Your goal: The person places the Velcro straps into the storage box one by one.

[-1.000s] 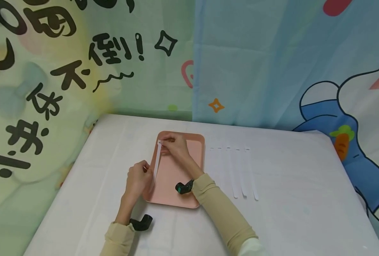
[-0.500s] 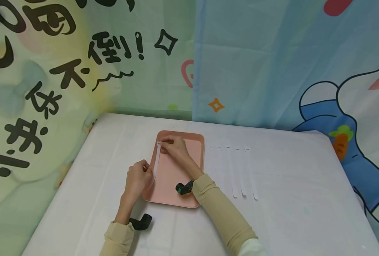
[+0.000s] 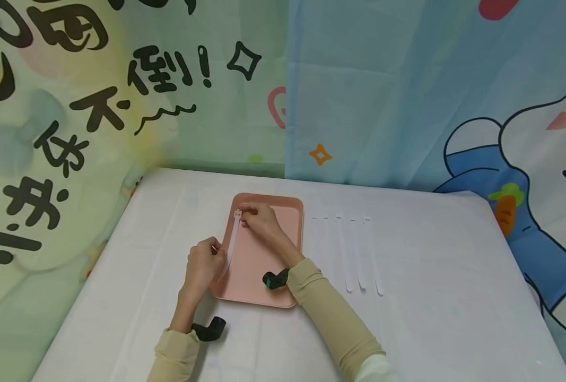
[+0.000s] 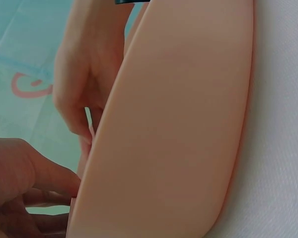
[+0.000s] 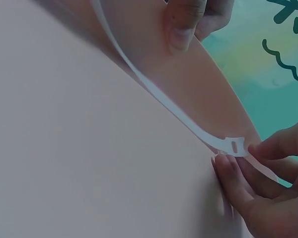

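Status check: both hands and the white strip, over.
Left hand gripping rim of tray. Right hand at slotted end of white strip. Strip inside, along tray's left side. No obstruction seen.

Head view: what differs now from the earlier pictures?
The white strip now shows its slotted end broader, apparently turned, at the right grip. No hold visibly taken or released. The left grip, pink tray and row of strips stay put.

Head view bright, even; soft shadow beside left sleeve point(image 3: 175, 353) on desk point(image 3: 430, 265); pale strips point(image 3: 375, 260) nearly washed out. Wrist views dimmer; backdrop point(image 4: 25, 54) teal-tinted in left, tray point(image 5: 89, 148) greyed in right.
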### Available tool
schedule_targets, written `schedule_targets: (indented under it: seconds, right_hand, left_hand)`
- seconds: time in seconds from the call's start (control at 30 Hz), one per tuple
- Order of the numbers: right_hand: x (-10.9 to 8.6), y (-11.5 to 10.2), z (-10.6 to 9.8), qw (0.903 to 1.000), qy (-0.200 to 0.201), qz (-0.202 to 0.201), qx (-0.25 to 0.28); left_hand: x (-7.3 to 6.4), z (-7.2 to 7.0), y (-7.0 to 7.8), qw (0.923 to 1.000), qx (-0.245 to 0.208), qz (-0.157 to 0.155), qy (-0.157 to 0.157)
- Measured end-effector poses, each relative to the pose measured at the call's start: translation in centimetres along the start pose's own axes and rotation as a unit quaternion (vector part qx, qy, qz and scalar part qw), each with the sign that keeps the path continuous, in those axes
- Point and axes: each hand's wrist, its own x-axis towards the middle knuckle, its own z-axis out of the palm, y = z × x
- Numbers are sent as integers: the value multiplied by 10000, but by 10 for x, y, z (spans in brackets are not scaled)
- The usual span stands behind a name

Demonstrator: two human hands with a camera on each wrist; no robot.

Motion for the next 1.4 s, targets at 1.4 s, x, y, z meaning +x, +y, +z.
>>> schedule_targets:
  seconds: [1.4]
  right_hand:
    - [-59, -6, -95, 9957, 687, -363, 496]
  left_hand:
    - [-5, -1, 3, 10000, 16, -54, -9]
